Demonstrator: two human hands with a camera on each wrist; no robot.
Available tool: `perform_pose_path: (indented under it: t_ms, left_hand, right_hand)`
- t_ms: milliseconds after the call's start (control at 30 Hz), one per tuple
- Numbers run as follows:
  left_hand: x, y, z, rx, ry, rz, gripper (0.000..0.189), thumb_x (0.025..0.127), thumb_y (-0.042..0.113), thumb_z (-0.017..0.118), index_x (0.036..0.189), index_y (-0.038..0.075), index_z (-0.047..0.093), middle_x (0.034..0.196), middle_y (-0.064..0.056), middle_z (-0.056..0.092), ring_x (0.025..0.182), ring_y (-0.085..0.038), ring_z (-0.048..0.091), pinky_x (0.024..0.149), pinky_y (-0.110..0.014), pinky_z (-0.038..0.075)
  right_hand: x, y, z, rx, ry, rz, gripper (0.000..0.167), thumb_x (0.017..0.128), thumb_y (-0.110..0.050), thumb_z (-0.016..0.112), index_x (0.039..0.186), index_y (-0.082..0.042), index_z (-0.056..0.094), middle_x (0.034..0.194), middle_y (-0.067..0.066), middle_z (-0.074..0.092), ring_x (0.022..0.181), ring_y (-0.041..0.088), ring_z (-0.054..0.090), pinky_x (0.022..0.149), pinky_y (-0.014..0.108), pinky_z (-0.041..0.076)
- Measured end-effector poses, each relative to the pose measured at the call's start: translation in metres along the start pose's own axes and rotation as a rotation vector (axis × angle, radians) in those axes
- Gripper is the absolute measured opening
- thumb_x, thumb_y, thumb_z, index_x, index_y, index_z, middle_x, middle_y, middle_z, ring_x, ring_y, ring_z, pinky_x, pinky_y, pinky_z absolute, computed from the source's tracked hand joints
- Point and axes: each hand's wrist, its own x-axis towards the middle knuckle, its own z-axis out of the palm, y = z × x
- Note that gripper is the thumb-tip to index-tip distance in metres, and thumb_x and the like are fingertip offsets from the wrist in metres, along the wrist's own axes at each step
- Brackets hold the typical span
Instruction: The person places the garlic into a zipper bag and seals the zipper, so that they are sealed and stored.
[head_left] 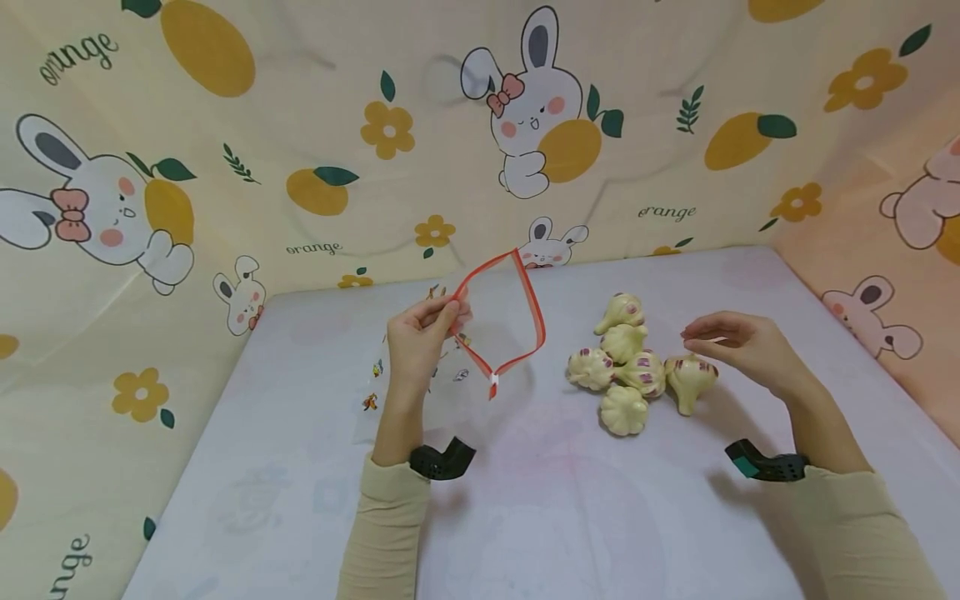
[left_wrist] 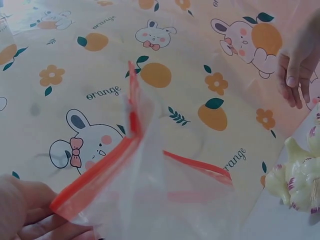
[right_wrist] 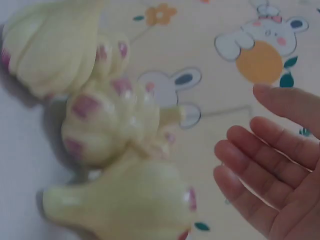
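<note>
A clear plastic zip bag [head_left: 534, 310] with a red edge and a white slider hangs from my left hand [head_left: 422, 333]. Thumb and fingers pinch its red rim at one side, and the mouth gapes wide in the head view. Small coloured pictures show on the bag's see-through body. Several garlic bulbs [head_left: 642, 372], pale with purple patches, lie in a cluster right of the bag. Just above the rightmost garlic bulb [head_left: 690, 379], my right hand [head_left: 738, 350] hovers with loosely bent fingers and nothing in them. The right wrist view shows its fingertips [right_wrist: 227, 150] beside the bulbs.
The work surface is a pale table [head_left: 510, 517]. Behind it and along the sides rises a cloth [head_left: 435, 100] printed with rabbits, oranges and flowers. Each wrist carries a black camera mount, such as the left one [head_left: 444, 460].
</note>
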Motion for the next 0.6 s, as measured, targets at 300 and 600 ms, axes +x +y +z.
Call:
perform_pose_path:
  t_ms: [300,600]
  left_hand:
    - [0.000,0.001,0.000,0.007,0.009,0.007,0.020,0.089,0.001,0.065,0.105,-0.012,0.068,0.090,-0.017,0.076,0.070,-0.002,0.072,0.069,-0.017,0.060]
    - [0.001,-0.001,0.002,0.028,-0.014,-0.003,0.020,0.089,0.001,0.064,0.105,-0.011,0.068,0.099,-0.028,0.072,0.070,0.000,0.071,0.068,-0.016,0.060]
  right_hand:
    - [-0.004,0.019,-0.007,0.069,-0.016,-0.017,0.029,0.090,-0.011,0.067,0.116,0.002,0.061,0.103,-0.037,0.061,0.093,-0.020,0.059,0.075,-0.002,0.046]
    - [-0.007,0.034,-0.012,-0.027,-0.071,0.070,0.042,0.089,-0.019,0.070,0.128,-0.010,0.060,0.113,-0.041,0.054,0.099,-0.029,0.042,0.076,-0.004,0.040]
